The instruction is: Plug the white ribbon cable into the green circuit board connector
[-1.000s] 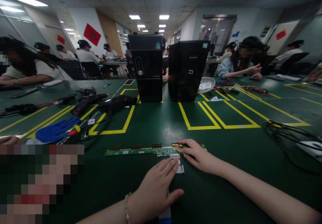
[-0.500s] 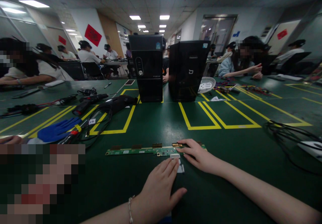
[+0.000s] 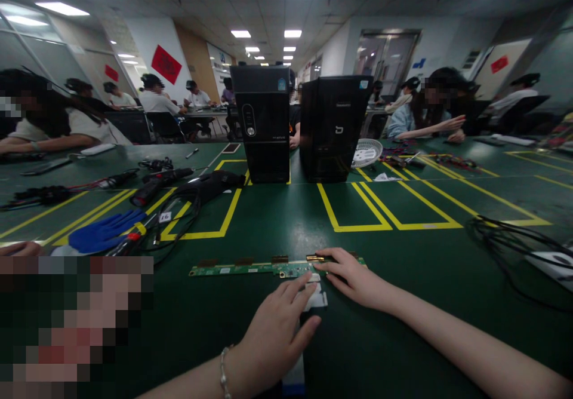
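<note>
A long, narrow green circuit board (image 3: 250, 269) lies crosswise on the table, with brownish-gold flex tabs along its far edge. My right hand (image 3: 351, 276) is on the board's right part, its fingers stretched out and spread over it. A white flat ribbon cable (image 3: 319, 300) meets the near edge of the board and shows again below my left hand, where its end is blue. My left hand (image 3: 280, 324) lies over this cable with fingers extended and thumb apart, fingertips near the connector. The middle of the cable is hidden under that hand.
Two black computer towers (image 3: 264, 124) stand upright beyond the board. To the left are a blue glove (image 3: 102, 230), a black-and-red tool and tangled cables. Black cables (image 3: 505, 246) lie at the right, and a white basket (image 3: 367, 152) sits farther back. Other people sit around.
My left hand has drawn slightly left, its fingers lifting and spreading, so more of the white cable shows. My right hand stays in place on the board.
</note>
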Demonstrator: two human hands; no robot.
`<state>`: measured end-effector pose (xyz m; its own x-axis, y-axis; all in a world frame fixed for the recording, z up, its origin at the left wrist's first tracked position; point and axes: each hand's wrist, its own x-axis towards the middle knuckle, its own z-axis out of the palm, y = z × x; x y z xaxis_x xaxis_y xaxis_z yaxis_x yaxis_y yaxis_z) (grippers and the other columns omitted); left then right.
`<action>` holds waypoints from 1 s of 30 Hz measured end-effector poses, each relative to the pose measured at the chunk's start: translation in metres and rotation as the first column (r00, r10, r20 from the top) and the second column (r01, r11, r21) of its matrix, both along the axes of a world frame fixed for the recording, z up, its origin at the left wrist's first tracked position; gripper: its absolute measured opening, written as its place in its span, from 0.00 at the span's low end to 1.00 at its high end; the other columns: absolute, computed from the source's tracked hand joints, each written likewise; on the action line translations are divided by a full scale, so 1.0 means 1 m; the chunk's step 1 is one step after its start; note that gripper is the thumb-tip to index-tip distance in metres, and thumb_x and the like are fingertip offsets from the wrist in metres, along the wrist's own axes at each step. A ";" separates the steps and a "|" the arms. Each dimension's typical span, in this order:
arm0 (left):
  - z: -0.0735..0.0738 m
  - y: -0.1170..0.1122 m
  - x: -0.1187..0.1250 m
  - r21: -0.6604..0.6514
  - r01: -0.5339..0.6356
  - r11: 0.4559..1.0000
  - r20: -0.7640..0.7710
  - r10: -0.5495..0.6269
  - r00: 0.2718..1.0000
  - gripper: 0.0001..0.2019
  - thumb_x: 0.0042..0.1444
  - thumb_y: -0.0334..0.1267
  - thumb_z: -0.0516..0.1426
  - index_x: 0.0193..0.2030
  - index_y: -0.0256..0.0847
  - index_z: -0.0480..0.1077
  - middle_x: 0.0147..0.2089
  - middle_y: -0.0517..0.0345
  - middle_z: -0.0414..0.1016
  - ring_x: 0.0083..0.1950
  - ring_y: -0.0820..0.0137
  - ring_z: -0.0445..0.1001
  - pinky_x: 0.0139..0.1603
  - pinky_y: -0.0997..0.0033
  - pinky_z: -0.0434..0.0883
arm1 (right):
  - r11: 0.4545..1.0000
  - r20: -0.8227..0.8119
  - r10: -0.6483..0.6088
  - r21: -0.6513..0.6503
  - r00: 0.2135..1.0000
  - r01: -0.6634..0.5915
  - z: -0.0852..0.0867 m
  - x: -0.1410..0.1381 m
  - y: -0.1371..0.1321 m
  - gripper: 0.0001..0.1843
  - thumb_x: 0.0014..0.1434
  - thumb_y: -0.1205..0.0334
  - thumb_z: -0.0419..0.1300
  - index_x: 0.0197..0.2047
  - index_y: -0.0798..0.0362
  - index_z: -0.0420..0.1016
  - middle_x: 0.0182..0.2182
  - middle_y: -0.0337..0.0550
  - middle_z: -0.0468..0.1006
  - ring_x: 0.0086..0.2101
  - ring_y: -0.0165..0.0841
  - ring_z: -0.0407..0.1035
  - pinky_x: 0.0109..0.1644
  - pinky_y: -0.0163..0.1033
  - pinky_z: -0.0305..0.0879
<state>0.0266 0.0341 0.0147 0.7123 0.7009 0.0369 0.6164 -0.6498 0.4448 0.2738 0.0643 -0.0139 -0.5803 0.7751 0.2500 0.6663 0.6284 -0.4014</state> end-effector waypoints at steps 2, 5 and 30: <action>-0.001 0.002 -0.010 -0.008 -0.023 1.000 0.039 0.023 0.999 0.21 0.68 0.43 0.49 0.65 0.44 0.61 0.69 0.52 0.58 0.66 0.58 0.61 0.63 0.54 0.62 | 1.000 0.010 0.000 -0.002 1.000 0.000 0.001 0.000 0.000 0.19 0.65 0.68 0.51 0.58 0.49 0.67 0.60 0.49 0.60 0.60 0.40 0.54 0.62 0.53 0.57; -0.007 0.005 -0.031 -0.010 -0.052 0.999 0.063 0.053 0.997 0.17 0.69 0.41 0.48 0.62 0.46 0.64 0.66 0.53 0.62 0.63 0.59 0.65 0.61 0.55 0.65 | 1.000 0.026 -0.008 -0.002 1.000 0.008 0.002 0.000 -0.001 0.20 0.65 0.68 0.51 0.59 0.47 0.66 0.61 0.47 0.59 0.60 0.40 0.54 0.63 0.53 0.57; -0.027 0.017 -0.099 0.085 0.059 0.995 -0.036 -0.056 0.998 0.25 0.66 0.38 0.53 0.68 0.56 0.55 0.71 0.62 0.54 0.68 0.54 0.57 0.64 0.47 0.62 | 0.995 0.030 -0.090 -0.040 0.995 0.091 0.006 0.025 -0.009 0.21 0.64 0.63 0.54 0.60 0.43 0.64 0.63 0.42 0.57 0.61 0.41 0.52 0.64 0.54 0.55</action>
